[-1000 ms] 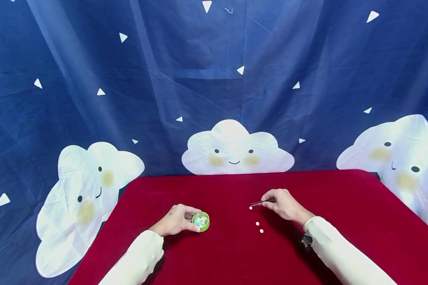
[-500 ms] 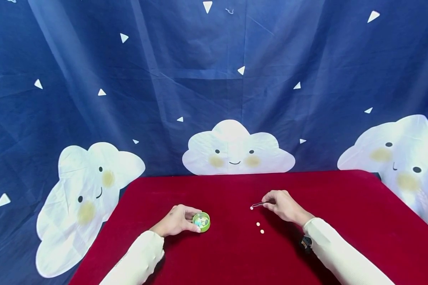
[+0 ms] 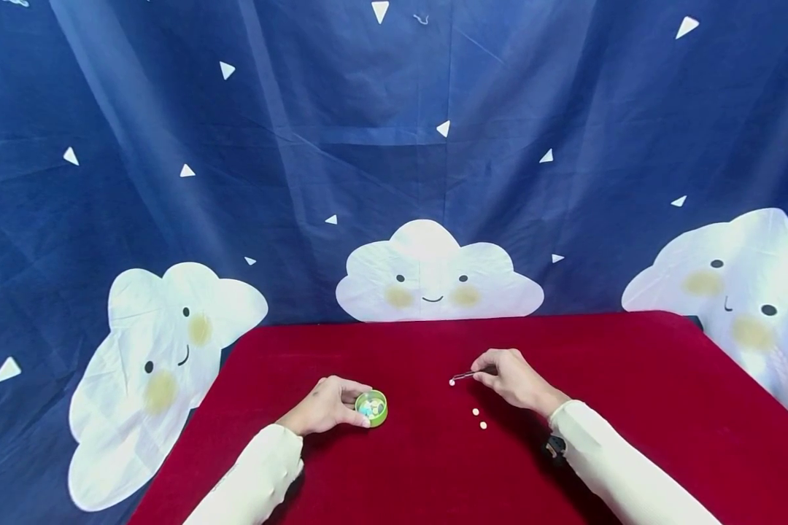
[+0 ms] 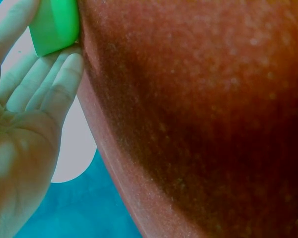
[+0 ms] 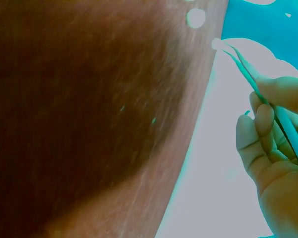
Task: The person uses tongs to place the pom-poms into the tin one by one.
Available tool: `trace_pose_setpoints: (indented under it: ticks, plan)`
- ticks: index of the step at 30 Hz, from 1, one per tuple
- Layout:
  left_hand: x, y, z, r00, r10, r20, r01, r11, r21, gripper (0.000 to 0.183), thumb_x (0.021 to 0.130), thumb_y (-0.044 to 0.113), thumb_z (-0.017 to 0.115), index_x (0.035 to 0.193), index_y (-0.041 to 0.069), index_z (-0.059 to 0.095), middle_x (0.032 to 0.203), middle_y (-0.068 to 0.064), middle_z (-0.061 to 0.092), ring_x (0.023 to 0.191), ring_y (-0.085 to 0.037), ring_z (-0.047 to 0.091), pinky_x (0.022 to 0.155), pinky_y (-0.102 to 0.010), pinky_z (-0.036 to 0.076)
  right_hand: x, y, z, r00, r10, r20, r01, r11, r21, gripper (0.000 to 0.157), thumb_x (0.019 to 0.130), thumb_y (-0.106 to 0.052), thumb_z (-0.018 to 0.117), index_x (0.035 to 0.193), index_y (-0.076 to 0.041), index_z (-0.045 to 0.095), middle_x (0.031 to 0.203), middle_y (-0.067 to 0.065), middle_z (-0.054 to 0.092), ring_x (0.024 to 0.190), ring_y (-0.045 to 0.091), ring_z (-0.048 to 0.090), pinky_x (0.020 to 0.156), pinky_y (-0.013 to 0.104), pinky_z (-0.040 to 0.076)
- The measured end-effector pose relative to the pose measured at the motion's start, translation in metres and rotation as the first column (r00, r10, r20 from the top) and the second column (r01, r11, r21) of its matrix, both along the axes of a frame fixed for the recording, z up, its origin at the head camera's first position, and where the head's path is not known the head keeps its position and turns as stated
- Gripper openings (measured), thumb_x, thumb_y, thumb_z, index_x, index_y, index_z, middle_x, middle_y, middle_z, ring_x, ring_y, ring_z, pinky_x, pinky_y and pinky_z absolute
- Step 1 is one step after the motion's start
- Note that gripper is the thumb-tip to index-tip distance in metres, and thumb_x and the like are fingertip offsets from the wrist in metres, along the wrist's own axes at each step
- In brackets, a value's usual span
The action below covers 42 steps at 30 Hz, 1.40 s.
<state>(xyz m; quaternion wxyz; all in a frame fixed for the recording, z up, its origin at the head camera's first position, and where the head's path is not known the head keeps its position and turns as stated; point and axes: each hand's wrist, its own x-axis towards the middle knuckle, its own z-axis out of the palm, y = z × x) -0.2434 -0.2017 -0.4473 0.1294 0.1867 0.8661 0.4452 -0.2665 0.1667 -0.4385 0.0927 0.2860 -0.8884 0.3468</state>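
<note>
With thumb and fingers, my left hand (image 3: 325, 407) grips a small round green container (image 3: 382, 421) at its left side. Several pale pieces and a light-blue one show inside it; its green wall (image 4: 57, 25) appears at the top of the left wrist view. To the right, my right hand (image 3: 515, 380) pinches dark tweezers (image 3: 465, 375) pointing left. A small round white tablet (image 3: 452, 382) sits at their tips; the right wrist view shows this tablet (image 5: 216, 44) between the bent points of the tweezers (image 5: 249, 77).
Two more white tablets, a farther one (image 3: 476, 412) and a nearer one (image 3: 483, 425), lie on the red cloth (image 3: 400, 481) below the tweezers. A blue curtain (image 3: 289, 175) with white clouds hangs behind the table. A dark device (image 3: 554, 447) is on the right wrist.
The right hand and tweezers have moved slightly left, toward the green container, and the white tablet at the tips has moved with them. The left hand and container have stayed put.
</note>
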Motion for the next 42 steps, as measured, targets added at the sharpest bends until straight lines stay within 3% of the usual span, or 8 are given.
trace_pose_setpoints:
  ticks: [21, 42]
  plan:
    - [-0.003, -0.001, 0.003, 1.000, -0.005, -0.014, 0.005, 1.000, -0.006, 0.058, 0.071, 0.008, 0.090, 0.123, -0.004, 0.068, 0.107, -0.014, 0.073, 0.097, -0.024, 0.072, 0.083, -0.032, 0.058, 0.003, -0.049, 0.019, 0.994, 0.088, 0.069, -0.083, 0.994, -0.068, 0.008, 0.084, 0.001, 0.076, 0.091, -0.003, 0.075, 0.085, -0.001, 0.071, 0.074, 0.009, 0.060, 0.068, 0.024, 0.054]
    - [-0.001, 0.000, 0.000, 0.999, -0.009, -0.032, 0.007, 0.999, -0.037, 0.057, 0.073, 0.013, 0.090, 0.124, -0.003, 0.068, 0.107, -0.012, 0.073, 0.096, -0.020, 0.072, 0.085, -0.033, 0.058, 0.012, -0.089, 0.021, 0.983, 0.142, 0.117, -0.135, 0.989, -0.066, 0.008, 0.086, -0.003, 0.076, 0.093, -0.007, 0.076, 0.086, -0.004, 0.071, 0.077, 0.008, 0.063, 0.072, 0.022, 0.055]
